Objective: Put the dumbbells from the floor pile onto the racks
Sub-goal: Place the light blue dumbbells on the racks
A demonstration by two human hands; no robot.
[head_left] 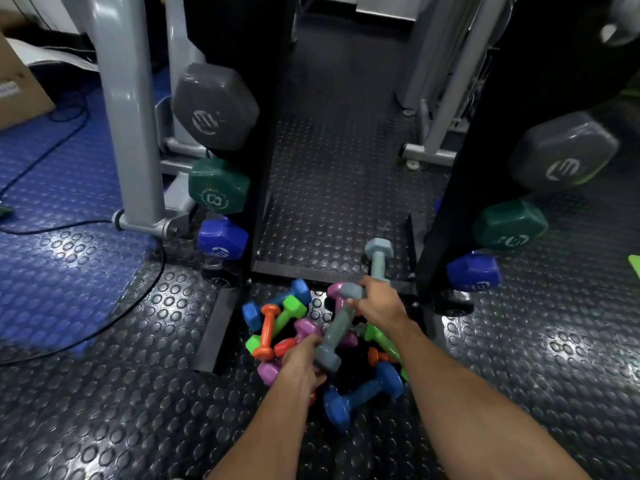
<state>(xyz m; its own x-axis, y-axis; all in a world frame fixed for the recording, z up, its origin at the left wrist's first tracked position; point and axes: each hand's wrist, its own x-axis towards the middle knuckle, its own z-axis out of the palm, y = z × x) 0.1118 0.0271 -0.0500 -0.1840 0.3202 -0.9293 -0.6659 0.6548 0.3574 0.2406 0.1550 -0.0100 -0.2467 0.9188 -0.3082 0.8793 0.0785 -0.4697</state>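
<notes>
A: Where's each hand?

B: Left hand (300,362) grips one grey dumbbell (334,329), right hand (379,301) holds another grey one (378,259), both above the floor pile (277,327) (orange, green, pink, blue) between the two racks (239,168).

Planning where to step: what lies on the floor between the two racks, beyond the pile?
Head view: mostly bare studded floor; one grey dumbbell, held by the right hand, reaches over its near edge.

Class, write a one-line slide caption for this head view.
Each hand, left hand and right hand, grips a grey dumbbell above the colourful floor pile.
</notes>
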